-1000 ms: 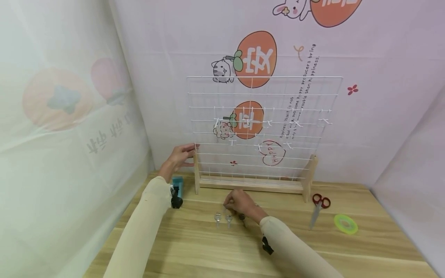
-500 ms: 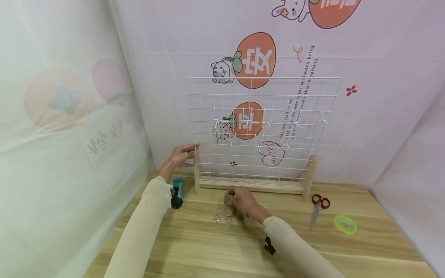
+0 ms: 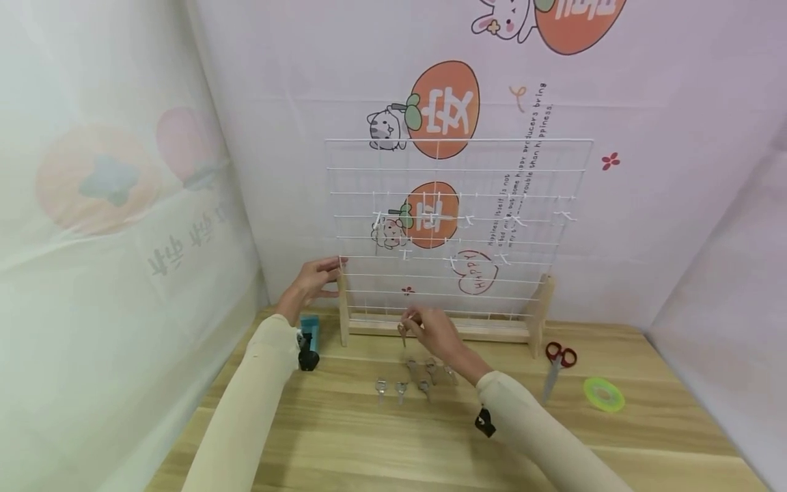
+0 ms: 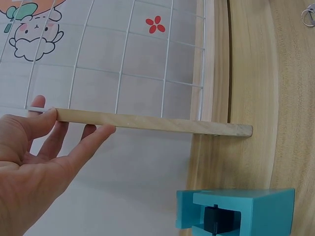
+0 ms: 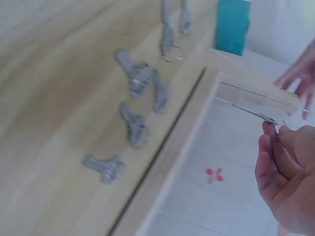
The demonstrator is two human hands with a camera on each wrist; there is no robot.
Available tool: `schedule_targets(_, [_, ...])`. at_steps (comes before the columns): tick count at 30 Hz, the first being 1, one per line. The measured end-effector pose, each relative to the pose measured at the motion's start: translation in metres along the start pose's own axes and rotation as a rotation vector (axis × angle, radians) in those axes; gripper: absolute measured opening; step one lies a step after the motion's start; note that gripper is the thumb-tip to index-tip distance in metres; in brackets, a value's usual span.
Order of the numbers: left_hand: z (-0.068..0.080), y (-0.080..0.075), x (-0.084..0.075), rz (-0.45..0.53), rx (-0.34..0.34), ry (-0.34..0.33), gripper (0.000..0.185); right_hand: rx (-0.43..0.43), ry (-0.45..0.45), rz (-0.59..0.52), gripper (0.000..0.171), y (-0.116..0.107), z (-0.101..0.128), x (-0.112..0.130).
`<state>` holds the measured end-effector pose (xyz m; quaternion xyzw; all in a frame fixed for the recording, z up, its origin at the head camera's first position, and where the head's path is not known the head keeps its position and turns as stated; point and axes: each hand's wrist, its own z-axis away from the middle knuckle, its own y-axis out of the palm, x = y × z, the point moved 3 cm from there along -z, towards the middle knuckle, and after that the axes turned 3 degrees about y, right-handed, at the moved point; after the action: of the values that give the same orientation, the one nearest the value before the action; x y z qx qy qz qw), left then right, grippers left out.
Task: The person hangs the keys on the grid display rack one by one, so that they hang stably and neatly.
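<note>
Key point(image 3: 402, 336), one, ringed: raised before the lower rail point(image 3: 492, 333) of the rack, its ring pinched by the right hand point(image 3: 438, 331).
Rack point(image 4: 152, 124), wire with wooden stand: upright on the surface point(image 3: 344, 430), left edge pinched by the left hand point(image 3: 313, 279).
Six further keys point(image 5: 135, 130): lying near it.
Scissors point(image 3: 558, 365), red-handled: beside its right foot.

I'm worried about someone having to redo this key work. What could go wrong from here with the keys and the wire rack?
The key pinched near its ring in the right hand could slip and drop onto the table. Loose keys lie close to the right sleeve, which might brush them out of place. The left hand touches the wooden upright; a push there might shift the wire rack.
</note>
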<state>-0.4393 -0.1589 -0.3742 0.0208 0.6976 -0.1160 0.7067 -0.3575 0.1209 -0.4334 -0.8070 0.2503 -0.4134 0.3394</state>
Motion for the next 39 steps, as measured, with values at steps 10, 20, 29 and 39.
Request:
schedule_targets(10, [0.002, 0.001, -0.001, -0.003, -0.006, -0.003, 0.045, -0.014, 0.019, -0.087, 0.009, -0.047, -0.011, 0.02])
schedule_targets(20, [0.001, 0.0, 0.001, 0.002, -0.004, 0.009, 0.046, -0.16, -0.047, -0.12, 0.012, -0.091, -0.025, 0.037])
schedule_targets(29, [0.006, 0.001, -0.001, 0.001, -0.003, 0.005, 0.046, -0.343, -0.076, -0.12, 0.015, -0.13, -0.041, 0.05])
schedule_targets(39, [0.005, 0.002, 0.0, -0.001, -0.004, 0.009, 0.045, -0.477, -0.068, -0.141, 0.015, -0.153, -0.058, 0.054])
